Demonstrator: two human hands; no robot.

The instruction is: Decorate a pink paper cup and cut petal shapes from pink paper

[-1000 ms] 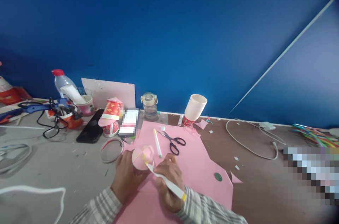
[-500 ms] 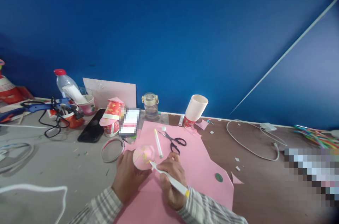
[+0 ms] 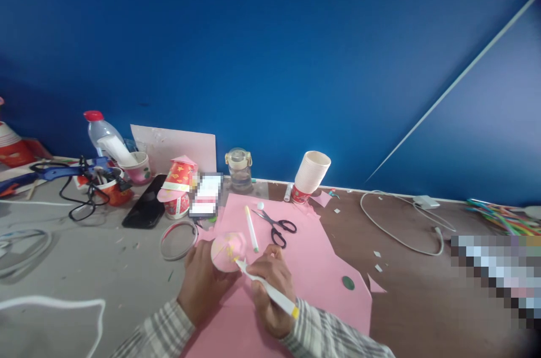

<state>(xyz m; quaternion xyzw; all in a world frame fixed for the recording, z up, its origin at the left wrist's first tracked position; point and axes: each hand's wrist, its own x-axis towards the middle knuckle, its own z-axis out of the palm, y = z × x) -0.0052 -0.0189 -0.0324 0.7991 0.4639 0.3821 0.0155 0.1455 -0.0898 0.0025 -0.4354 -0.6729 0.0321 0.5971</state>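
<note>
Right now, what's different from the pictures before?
Only a little: the white marker in the right hand slid slightly right, then partly back left. Nothing was picked up or let go. The left hand still holds the round pink piece, and the scissors and stacked cups stayed put.

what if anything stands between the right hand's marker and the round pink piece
Nothing visible: the right hand holds the white marker with its tip at the round pink piece, which the left hand holds.
</note>
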